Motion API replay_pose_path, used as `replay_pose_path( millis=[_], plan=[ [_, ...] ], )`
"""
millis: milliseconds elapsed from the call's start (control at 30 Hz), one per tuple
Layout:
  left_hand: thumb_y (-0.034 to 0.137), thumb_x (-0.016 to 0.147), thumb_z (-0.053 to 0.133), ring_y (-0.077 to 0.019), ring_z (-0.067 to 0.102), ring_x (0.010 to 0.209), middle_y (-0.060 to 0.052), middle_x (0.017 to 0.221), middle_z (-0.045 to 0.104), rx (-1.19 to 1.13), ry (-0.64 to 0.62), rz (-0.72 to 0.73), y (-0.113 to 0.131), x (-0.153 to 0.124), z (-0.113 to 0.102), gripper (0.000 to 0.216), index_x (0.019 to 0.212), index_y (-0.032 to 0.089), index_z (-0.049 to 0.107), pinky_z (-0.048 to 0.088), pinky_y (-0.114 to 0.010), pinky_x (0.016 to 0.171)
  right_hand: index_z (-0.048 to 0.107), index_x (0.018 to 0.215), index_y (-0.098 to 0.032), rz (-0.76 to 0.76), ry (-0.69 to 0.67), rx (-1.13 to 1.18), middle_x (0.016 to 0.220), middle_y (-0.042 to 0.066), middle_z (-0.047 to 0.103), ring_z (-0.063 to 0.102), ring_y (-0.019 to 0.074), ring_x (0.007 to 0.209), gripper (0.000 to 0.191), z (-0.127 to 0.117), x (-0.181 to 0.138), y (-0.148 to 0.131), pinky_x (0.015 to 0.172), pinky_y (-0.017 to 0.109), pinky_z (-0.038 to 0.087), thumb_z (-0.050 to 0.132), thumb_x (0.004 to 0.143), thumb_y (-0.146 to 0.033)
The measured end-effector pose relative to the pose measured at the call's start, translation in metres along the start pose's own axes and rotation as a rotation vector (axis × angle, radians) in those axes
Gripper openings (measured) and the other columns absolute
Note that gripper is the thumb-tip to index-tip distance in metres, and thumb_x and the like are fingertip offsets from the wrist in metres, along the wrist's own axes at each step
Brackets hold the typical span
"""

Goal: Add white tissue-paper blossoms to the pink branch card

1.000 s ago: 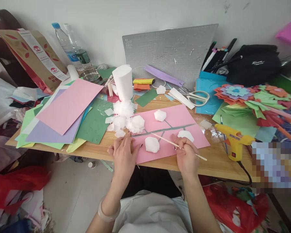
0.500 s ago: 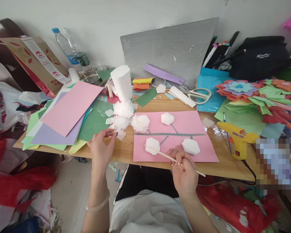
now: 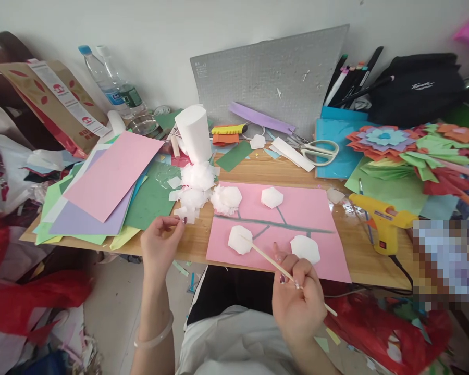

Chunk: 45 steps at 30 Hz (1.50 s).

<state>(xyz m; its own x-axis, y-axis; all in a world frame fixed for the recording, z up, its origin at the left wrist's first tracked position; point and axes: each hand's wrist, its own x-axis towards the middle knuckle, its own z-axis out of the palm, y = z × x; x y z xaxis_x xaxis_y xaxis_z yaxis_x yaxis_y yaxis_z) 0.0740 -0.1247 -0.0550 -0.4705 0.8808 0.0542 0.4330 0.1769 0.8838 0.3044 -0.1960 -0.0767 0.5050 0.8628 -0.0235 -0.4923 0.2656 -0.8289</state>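
Note:
My right hand point(image 3: 299, 289) is closed round a thin pale wooden stick point(image 3: 269, 259). The stick's upper end lies over a white paper piece point(image 3: 238, 246) on the pink sheet point(image 3: 320, 205). That sheet has a dark branch line point(image 3: 273, 223), white pieces beside it and one fluffy paper blossom point(image 3: 223, 200) on its left edge. My left hand point(image 3: 162, 237) is pinched beside small white paper squares point(image 3: 189, 214); whether a square is between its fingertips cannot be made out. Above them sit more tufted white paper point(image 3: 197, 175) and a white paper roll point(image 3: 195, 133).
Coloured sheets point(image 3: 109, 177) are stacked at the left. A yellow glue gun point(image 3: 386, 221), scissors point(image 3: 322, 152) and paper flowers point(image 3: 386, 140) lie at the right. A grey cutting mat point(image 3: 266, 73) leans on the wall. Two bottles point(image 3: 113, 86) stand at the back left.
The pink sheet has turned slightly, its right side coming nearer to me. My right hand has moved down a little with the stick. My left hand has shifted slightly left and down.

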Motion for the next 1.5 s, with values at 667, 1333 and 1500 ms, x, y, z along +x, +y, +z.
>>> replay_pose_path(
  millis=[667, 1333, 1500],
  plan=[
    [0.024, 0.079, 0.075, -0.0124, 0.066, 0.078, -0.002, 0.082, 0.071, -0.502, -0.618, -0.045, 0.047, -0.032, 0.047, 0.026, 0.101, 0.017, 0.063, 0.053, -0.023, 0.074, 0.048, 0.055, -0.022, -0.131, -0.289, -0.152, 0.054, -0.002, 0.043, 0.043, 0.016, 0.063, 0.027, -0.014, 0.039, -0.012, 0.092, 0.044, 0.043, 0.042, 0.077, -0.009],
    [0.033, 0.077, 0.077, -0.0175, 0.069, 0.076, -0.006, 0.084, 0.074, -0.467, -0.73, -0.082, 0.05, -0.038, 0.046, 0.02, 0.088, 0.017, 0.074, 0.057, -0.03, 0.074, 0.048, 0.052, -0.023, -0.135, -0.284, -0.175, 0.052, -0.002, 0.043, 0.045, 0.0171, 0.061, 0.027, -0.014, 0.046, -0.018, 0.078, 0.039, 0.046, 0.043, 0.074, -0.008],
    [0.045, 0.085, 0.07, -0.019, 0.069, 0.079, -0.007, 0.086, 0.074, -0.445, -0.795, -0.087, 0.052, -0.039, 0.042, 0.029, 0.094, 0.017, 0.074, 0.059, -0.032, 0.076, 0.049, 0.054, -0.022, -0.149, -0.267, -0.174, 0.055, -0.002, 0.043, 0.044, 0.0162, 0.061, 0.026, -0.017, 0.047, -0.016, 0.077, 0.038, 0.045, 0.043, 0.075, -0.008]
  ],
)
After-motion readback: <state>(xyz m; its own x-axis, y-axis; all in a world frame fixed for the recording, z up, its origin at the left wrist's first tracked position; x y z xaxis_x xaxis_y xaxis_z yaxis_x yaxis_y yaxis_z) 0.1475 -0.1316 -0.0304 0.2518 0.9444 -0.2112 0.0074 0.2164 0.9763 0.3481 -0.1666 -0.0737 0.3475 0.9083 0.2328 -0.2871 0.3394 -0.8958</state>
